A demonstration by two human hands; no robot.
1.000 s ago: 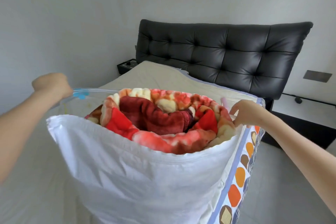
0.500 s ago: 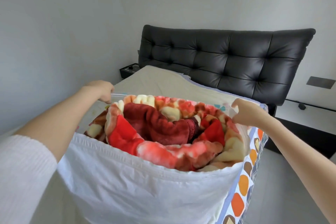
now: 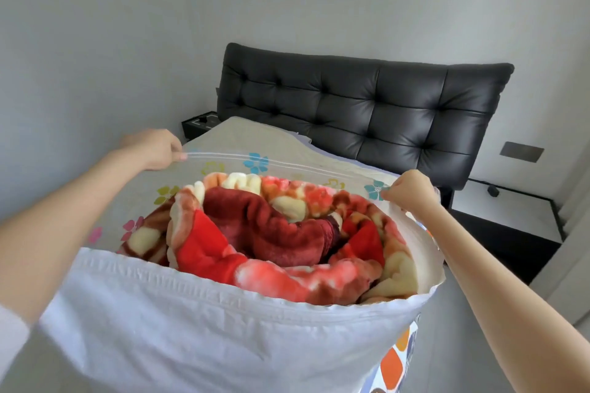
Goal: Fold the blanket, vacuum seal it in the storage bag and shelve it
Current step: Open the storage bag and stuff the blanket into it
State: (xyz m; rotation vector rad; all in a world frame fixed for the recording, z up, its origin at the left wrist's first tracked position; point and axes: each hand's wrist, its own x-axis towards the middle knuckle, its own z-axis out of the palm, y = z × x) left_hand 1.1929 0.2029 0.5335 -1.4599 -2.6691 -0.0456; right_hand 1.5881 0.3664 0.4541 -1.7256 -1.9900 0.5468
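A folded red, maroon and cream blanket sits inside the storage bag, whose mouth gapes wide in front of me. The bag's near wall is white; its far wall is clear with coloured flower prints and a zip strip along the top. My left hand pinches the left end of that far rim. At the bag's right corner my right hand pinches the rim too. Between the two hands the strip is stretched taut.
The bag stands on a bed with a beige sheet and a black tufted headboard. Black bedside tables stand at the left and right. A patterned bed side shows at lower right.
My left hand has shifted inward along the far rim and pulled it up, so the zip strip is now taut between both hands. The right hand stays at its corner.
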